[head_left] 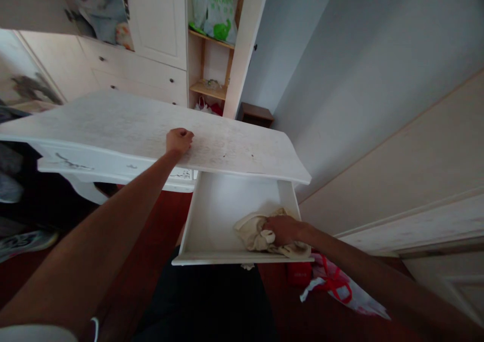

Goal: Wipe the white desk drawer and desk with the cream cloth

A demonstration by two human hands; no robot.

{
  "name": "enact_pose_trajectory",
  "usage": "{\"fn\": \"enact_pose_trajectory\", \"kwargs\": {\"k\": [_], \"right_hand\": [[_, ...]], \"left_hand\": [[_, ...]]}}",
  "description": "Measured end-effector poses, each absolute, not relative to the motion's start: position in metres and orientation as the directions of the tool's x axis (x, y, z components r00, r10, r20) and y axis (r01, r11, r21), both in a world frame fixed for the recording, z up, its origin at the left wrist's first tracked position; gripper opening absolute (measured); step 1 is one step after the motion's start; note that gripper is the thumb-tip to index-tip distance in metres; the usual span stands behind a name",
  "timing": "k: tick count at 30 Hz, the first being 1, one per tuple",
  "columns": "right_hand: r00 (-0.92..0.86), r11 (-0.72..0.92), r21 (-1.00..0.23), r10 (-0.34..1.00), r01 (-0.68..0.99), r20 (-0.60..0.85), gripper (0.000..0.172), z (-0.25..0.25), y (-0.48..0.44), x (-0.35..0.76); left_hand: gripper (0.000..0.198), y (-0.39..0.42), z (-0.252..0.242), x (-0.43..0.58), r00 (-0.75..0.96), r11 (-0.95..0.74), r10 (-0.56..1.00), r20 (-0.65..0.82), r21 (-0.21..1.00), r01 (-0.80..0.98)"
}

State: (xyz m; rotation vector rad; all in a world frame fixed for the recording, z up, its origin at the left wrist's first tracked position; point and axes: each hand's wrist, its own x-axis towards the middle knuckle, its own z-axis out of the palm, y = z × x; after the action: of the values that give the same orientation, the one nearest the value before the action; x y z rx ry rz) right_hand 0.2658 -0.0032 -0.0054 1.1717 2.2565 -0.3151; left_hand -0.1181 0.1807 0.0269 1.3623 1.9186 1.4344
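A crumpled cream cloth (250, 235) lies in the right front corner of a pulled-out white drawer (214, 208). My right hand (284, 229) is closed on the cloth and presses it against the drawer's bottom; part of the cloth drapes toward the front edge. On the white desk top (124, 115), my left hand (179, 139) rests as a loose fist, with nothing visible in it. The desk surface around that fist is streaked with greyish marks.
Behind the desk stands a white wardrobe (159, 24) with open shelves holding plastic bags (217, 9). A grey wall (359, 80) borders the right side. On the red floor, a plastic bag with red handles (355, 294) lies right of the drawer.
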Motion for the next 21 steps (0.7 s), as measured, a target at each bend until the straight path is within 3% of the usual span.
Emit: {"fn": "enact_pose_trajectory", "kwargs": {"k": [5, 11, 15, 21], "right_hand": [[-0.401, 0.536, 0.106, 0.735, 0.837, -0.546, 0.035, -0.005, 0.009, 0.270], [-0.262, 0.327, 0.243, 0.928, 0.913, -0.264, 0.042, -0.005, 0.052, 0.270], [-0.218, 0.251, 0.316, 0.966, 0.915, -0.137, 0.051, -0.009, 0.075, 0.265], [-0.155, 0.180, 0.258, 0.981, 0.949, -0.115, 0.052, -0.015, 0.089, 0.256]], "left_hand": [[0.014, 0.178, 0.030, -0.117, -0.453, 0.023, 0.864, 0.219, 0.883, 0.470], [0.013, 0.176, 0.032, -0.115, -0.455, 0.019, 0.863, 0.219, 0.886, 0.463], [0.013, 0.173, 0.035, -0.114, -0.462, 0.024, 0.862, 0.209, 0.893, 0.449], [0.012, 0.174, 0.034, -0.114, -0.465, 0.027, 0.861, 0.204, 0.896, 0.442]]}}
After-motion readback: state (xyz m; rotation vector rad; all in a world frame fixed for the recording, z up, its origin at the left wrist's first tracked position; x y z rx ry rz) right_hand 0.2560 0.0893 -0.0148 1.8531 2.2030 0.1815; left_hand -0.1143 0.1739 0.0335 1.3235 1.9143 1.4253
